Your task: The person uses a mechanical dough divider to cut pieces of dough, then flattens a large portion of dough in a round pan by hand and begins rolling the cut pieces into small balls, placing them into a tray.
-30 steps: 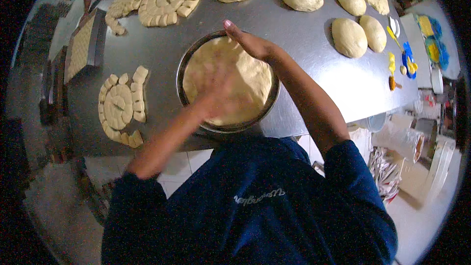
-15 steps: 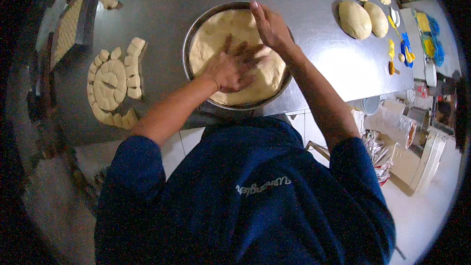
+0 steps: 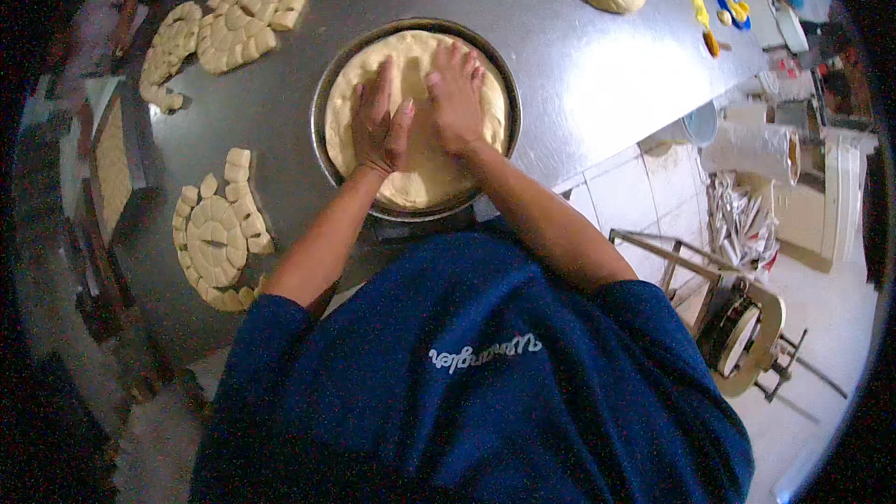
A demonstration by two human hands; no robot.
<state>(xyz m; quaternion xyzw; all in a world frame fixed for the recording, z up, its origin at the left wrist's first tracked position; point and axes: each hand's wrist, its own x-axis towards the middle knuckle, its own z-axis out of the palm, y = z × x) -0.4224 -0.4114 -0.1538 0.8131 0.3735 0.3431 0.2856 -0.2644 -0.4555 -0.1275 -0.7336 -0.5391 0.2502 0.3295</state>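
Because the round pan (image 3: 319, 121) goes all around it, the dough (image 3: 419, 157) likely stays put, just above the frame's middle. The left hand (image 3: 378, 127) and right hand (image 3: 455, 105) rest on top, apart, gripping nothing, probably flattened to push more dough.

The big table (image 3: 289, 121) is gray, shiny metal. Light makes a bright white patch (image 3: 616, 65) on its right part. Past its edge, the floor (image 3: 644, 194) has white square tiles with thin lines between them. A metal stand (image 3: 772, 324) with a round part is on the right. A cream box-like cupboard (image 3: 805, 217) is near a messy pile of thin strips (image 3: 742, 224). The far left is dark and blurry.
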